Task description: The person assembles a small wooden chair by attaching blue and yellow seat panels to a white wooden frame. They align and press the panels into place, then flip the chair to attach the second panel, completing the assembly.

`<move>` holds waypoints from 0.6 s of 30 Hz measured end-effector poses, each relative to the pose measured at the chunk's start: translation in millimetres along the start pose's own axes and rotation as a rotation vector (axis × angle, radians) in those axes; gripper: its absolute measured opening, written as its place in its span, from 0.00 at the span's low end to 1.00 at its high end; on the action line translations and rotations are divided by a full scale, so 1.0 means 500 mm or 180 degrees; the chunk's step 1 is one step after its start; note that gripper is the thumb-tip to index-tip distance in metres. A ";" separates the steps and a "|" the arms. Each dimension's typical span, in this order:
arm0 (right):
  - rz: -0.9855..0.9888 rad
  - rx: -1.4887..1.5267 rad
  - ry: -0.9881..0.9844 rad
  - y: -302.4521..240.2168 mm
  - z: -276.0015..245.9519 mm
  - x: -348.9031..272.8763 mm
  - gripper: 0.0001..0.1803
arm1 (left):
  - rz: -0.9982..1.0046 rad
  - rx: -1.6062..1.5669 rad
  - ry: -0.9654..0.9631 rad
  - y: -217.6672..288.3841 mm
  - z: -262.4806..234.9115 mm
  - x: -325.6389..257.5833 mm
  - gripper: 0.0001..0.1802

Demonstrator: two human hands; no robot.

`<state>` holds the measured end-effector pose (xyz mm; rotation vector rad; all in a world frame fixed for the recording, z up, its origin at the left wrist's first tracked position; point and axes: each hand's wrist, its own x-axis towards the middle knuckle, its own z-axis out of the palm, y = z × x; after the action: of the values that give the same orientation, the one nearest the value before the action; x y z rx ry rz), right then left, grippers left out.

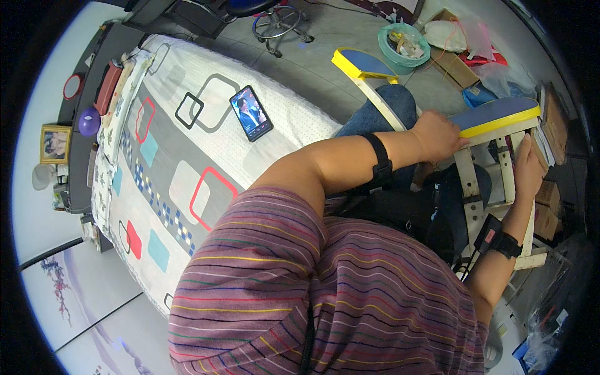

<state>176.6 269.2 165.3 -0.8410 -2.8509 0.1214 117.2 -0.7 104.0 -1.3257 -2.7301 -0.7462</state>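
A cream-coloured frame (467, 172) with blue, yellow-edged boards, looking like a folding step stool, stands in front of me at the right. My left hand (437, 135) is closed at the near left corner of its right-hand board (497, 119). On the other side, my right hand (529, 169) is closed around an upright just below that board; part of its grip is hidden. A second board (365, 64) of the same colours sits farther off, at the end of a cream bar beside my jeans-covered knee (395, 103). Black straps circle both my forearms.
To the left is a bed (156, 181) with a patterned sheet and a lit phone (251, 113) lying on it. A lined bin (404, 49), cardboard boxes (453, 67) and plastic bags stand at the far right. A wheeled stool (275, 28) is at the back.
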 end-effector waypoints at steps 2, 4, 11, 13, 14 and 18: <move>-0.0052 0.0076 -0.0056 -0.004 -0.003 0.000 0.41 | 0.0054 0.0012 -0.0080 -0.002 -0.005 0.005 0.32; 0.0006 0.0183 -0.0021 -0.012 -0.011 -0.009 0.40 | -0.0032 -0.0014 -0.0233 -0.011 -0.013 0.006 0.33; 0.0104 0.0125 -0.0003 -0.045 -0.030 -0.030 0.34 | 0.0068 0.0429 -0.0726 -0.039 -0.031 -0.032 0.42; 0.0005 0.0111 -0.0003 -0.045 -0.033 -0.036 0.34 | 0.0180 0.0361 -0.0578 -0.041 -0.034 -0.039 0.40; -0.0065 0.0147 0.0068 -0.046 -0.033 -0.039 0.34 | 0.0177 0.0360 -0.0531 -0.040 -0.035 -0.040 0.40; -0.0195 0.0150 0.0213 -0.050 -0.034 -0.042 0.33 | 0.0348 0.0443 -0.0282 -0.032 -0.032 -0.034 0.36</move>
<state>183.6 237.5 182.1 -0.7337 -2.7965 0.1494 113.0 -28.4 107.8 -1.4957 -2.6909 -0.4918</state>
